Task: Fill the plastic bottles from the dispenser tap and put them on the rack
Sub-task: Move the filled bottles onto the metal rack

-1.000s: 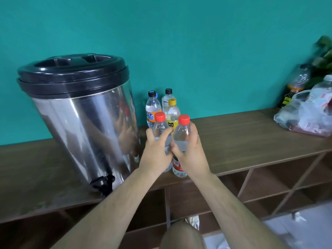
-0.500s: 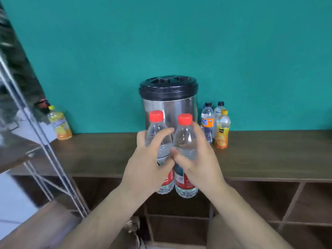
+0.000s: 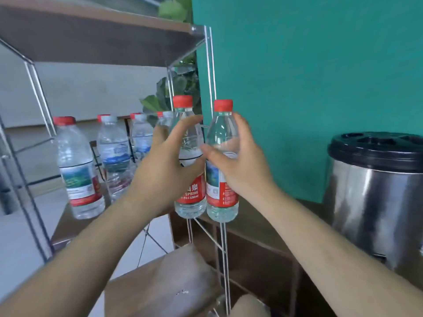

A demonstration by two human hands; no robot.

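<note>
I hold two clear red-capped water bottles upright and side by side in the air. My left hand [image 3: 162, 170] grips the left bottle [image 3: 190, 197] around its middle. My right hand [image 3: 240, 170] grips the right bottle [image 3: 222, 133] the same way. Both bottles hang in front of the metal-framed rack [image 3: 209, 72], level with its middle shelf [image 3: 68, 225]. Several red-capped bottles [image 3: 77, 170] stand on that shelf to the left. The steel dispenser [image 3: 375, 202] with a black lid sits at the right; its tap is out of view.
The rack's brown upper shelf [image 3: 96, 42] spans the top left. A dark wooden counter [image 3: 263, 225] runs under the teal wall [image 3: 309, 76]. Green leaves [image 3: 178, 88] show behind the rack. My knees [image 3: 183, 282] are at the bottom.
I have turned left from the dispenser toward the rack, carrying both bottles with me. The dispenser slid from centre to the right edge and the rack's shelf with bottles came into view.
</note>
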